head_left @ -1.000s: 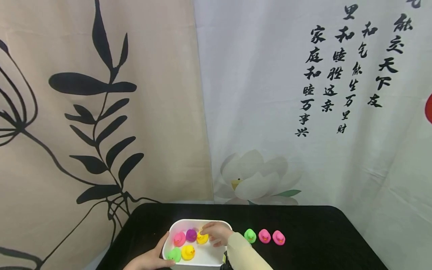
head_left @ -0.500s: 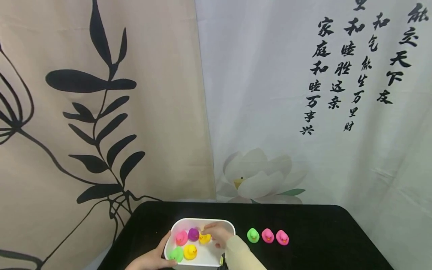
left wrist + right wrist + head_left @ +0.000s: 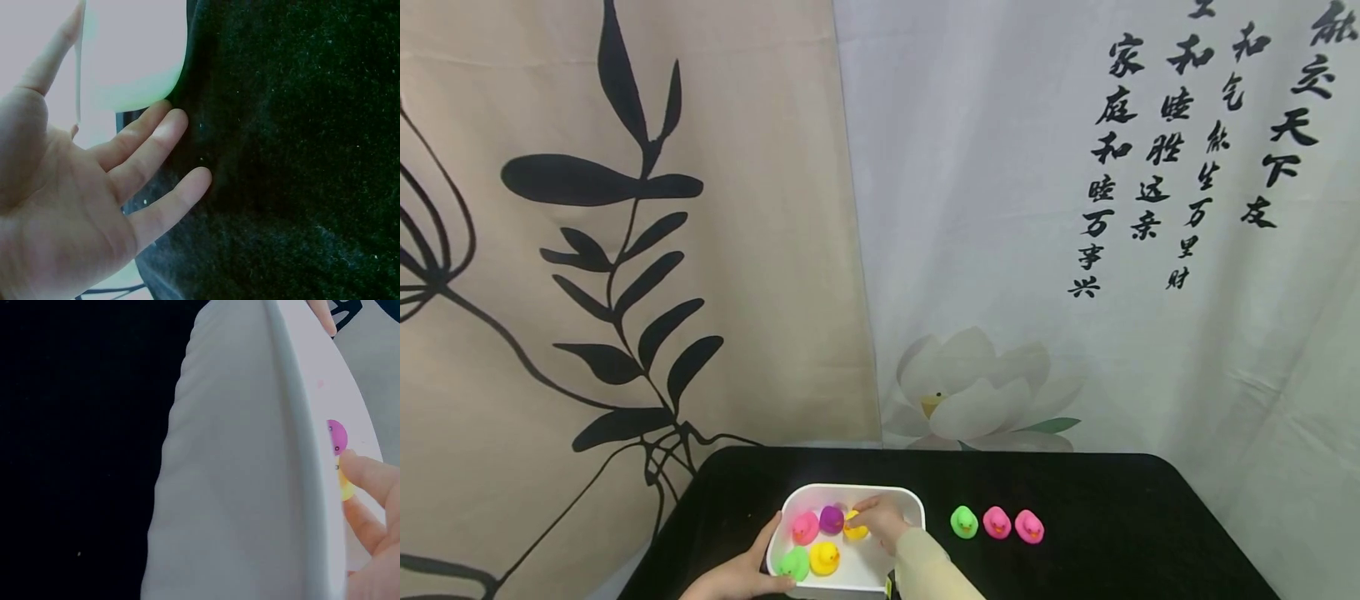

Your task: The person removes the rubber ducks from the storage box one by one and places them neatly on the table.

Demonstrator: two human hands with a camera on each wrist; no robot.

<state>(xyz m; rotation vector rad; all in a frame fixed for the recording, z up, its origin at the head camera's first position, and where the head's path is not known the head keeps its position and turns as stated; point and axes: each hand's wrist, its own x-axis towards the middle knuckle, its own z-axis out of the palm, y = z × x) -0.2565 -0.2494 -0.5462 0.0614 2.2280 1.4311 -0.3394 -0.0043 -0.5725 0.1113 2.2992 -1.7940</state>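
Note:
In the head view a white plastic bin (image 3: 868, 573) stands near the front of the table. My left hand (image 3: 733, 573) rests against its left side, thumb at the near rim; the left wrist view shows several straight fingers (image 3: 153, 137) along its outside. Inside the bin my right hand (image 3: 883, 523) holds a yellow rubber duck (image 3: 853, 527) between thumb and finger, also seen in the right wrist view as a yellow duck (image 3: 345, 486). Left of it sit a purple duck (image 3: 831, 520) and a pink duck (image 3: 805, 527). Closer to me are a green duck (image 3: 794, 564) and another yellow duck (image 3: 824, 558).
Right of the bin, a green duck (image 3: 964, 522) and two pink ducks, the outer one a pink duck (image 3: 1029, 527), stand in a row on the black cloth (image 3: 1097, 542). A printed curtain (image 3: 775, 250) hangs behind the table.
The head view has shifted slightly, so the bin and ducks appear a little further right. My right hand stays at the yellow duck, its fingers drawn in a little; the left hand keeps its place.

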